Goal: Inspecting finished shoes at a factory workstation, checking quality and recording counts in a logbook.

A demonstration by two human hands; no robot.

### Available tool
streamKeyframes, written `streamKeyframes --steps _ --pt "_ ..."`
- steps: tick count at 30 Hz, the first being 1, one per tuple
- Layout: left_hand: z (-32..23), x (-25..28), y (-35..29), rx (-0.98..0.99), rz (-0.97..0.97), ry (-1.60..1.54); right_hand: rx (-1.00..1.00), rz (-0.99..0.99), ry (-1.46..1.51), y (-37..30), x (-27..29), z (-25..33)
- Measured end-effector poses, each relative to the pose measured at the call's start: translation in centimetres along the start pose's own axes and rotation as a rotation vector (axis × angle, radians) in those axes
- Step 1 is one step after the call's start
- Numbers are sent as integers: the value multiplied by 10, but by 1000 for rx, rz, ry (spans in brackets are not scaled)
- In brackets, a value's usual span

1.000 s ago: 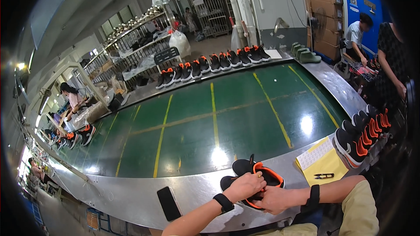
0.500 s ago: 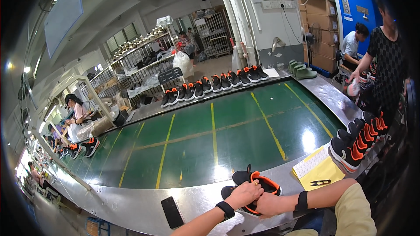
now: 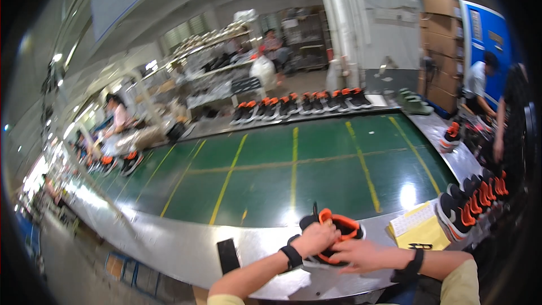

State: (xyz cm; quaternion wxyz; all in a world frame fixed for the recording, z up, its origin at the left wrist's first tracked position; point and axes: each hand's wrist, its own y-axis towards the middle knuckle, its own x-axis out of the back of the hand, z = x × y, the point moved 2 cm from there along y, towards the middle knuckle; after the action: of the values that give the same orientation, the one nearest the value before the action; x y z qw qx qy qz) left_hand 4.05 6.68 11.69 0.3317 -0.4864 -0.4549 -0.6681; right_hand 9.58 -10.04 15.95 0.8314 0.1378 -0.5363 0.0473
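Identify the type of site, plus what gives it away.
Most likely a shoe factory's production or finishing line: a long green belt-like surface with yellow cross lines, a row of matching black-and-orange shoes along its far side, and stacked cardboard boxes in the background.

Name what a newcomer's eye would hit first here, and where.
Probably the broad green belt with yellow lines, filling the middle of the view. Then the row of black-and-orange shoes along its far edge. At lower centre, the left hand and right hand are on a black shoe with orange lining.
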Motion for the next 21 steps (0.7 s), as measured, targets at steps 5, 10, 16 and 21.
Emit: streamKeyframes --steps 5,10,16,21 --pt "80 92 -66 608 19 42 -234 -332 -73 -23 42 -8" --pt "157 143 -203 1249 149 293 -447 -375 -64 -69 32 -42" --pt "200 97 -356 1576 92 357 -813 -284 -253 -145 14 -70" --pt "190 60 -397 1617 -62 110 -1074 -222 -278 -200 2 -89"
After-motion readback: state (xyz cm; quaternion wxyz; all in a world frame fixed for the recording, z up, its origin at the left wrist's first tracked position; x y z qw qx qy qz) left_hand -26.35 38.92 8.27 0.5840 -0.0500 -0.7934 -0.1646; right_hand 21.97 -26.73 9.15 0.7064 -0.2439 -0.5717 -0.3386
